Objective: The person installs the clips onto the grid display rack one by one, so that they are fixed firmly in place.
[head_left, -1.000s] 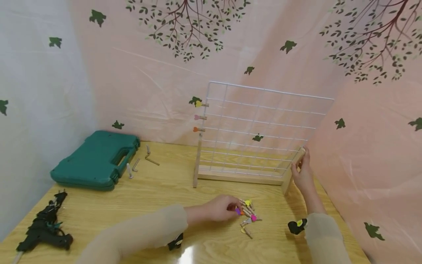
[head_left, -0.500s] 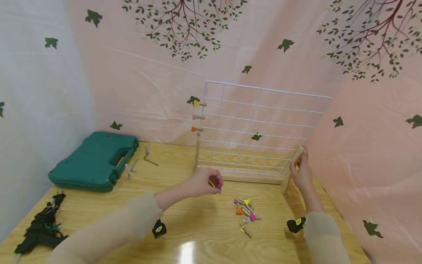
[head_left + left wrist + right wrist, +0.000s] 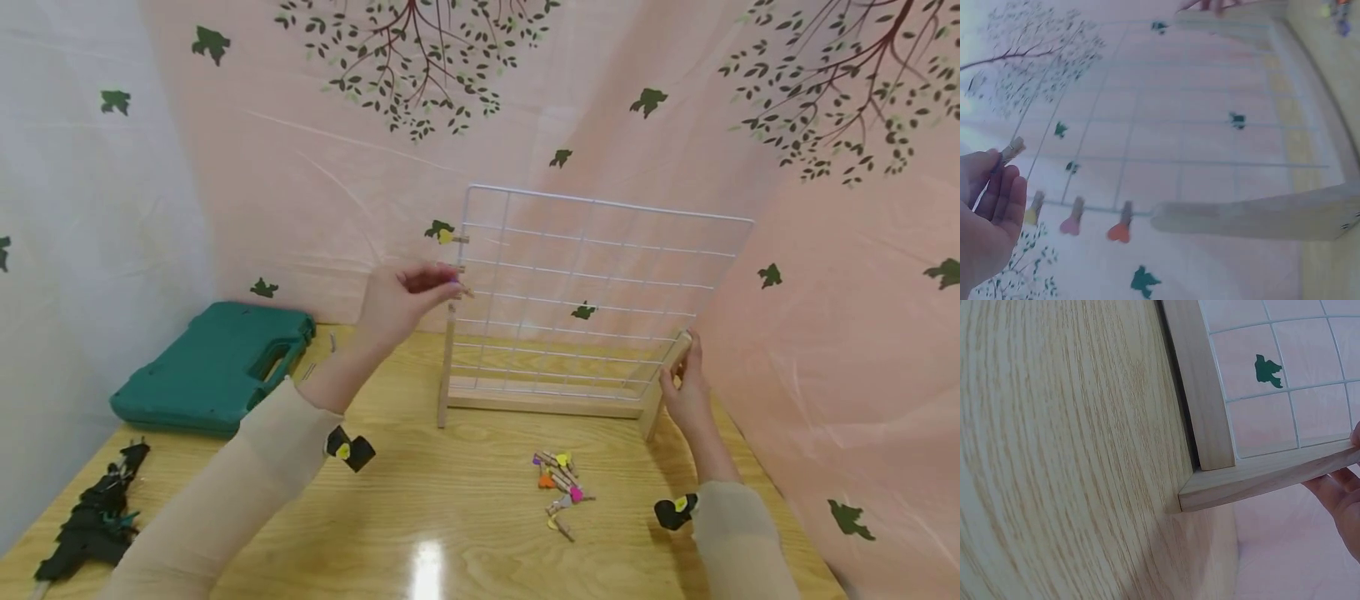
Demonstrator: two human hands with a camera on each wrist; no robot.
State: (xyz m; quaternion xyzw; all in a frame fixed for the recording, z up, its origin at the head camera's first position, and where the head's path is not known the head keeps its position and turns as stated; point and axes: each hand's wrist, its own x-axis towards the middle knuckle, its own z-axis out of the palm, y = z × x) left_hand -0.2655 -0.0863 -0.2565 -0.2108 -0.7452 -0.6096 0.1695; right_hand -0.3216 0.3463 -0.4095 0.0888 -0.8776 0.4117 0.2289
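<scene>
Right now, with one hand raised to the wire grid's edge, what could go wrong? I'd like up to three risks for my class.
1. The small clothespin pinched by the left hand could slip and drop.
2. That hand is close to the heart clips on the wire grid, so it might knock one loose.
3. If the right hand let go of the wooden post, the frame might shift.

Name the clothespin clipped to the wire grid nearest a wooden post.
The orange-heart clothespin, just past the end of the wooden post; the pink-heart clothespin and yellow clothespin are clipped farther from it.
</scene>
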